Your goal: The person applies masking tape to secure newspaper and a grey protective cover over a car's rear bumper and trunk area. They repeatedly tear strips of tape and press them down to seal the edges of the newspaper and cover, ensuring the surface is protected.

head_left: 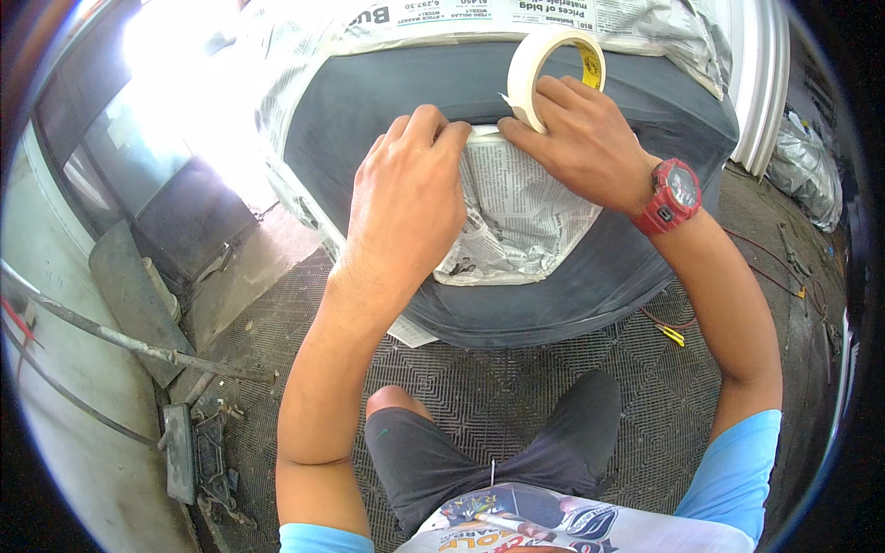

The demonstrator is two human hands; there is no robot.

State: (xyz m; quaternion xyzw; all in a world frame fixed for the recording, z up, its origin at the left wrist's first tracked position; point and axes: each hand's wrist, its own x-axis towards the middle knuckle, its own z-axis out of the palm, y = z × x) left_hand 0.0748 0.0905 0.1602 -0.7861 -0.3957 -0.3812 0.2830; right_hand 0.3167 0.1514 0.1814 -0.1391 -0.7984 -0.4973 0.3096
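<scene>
A roll of cream masking tape [523, 76] stands tilted in my right hand [590, 143], whose fingers close round its lower rim. A pale strip of tape [485, 131] lies between my hands, along the top edge of a newspaper sheet [525, 207]. That sheet covers an opening in a matte dark grey vehicle panel [387, 83]. My left hand [410, 198] is closed, its thumb and curled fingers pressed together at the left end of the strip. What lies under those fingertips is hidden.
More newspaper [442, 17] covers the area beyond the panel. Metal parts [198, 452] and a pole [138, 346] are at the left. A reddish cable with a yellow end [671, 335] runs across the patterned floor mat [461, 369]. A silvery bag [804, 170] lies far right.
</scene>
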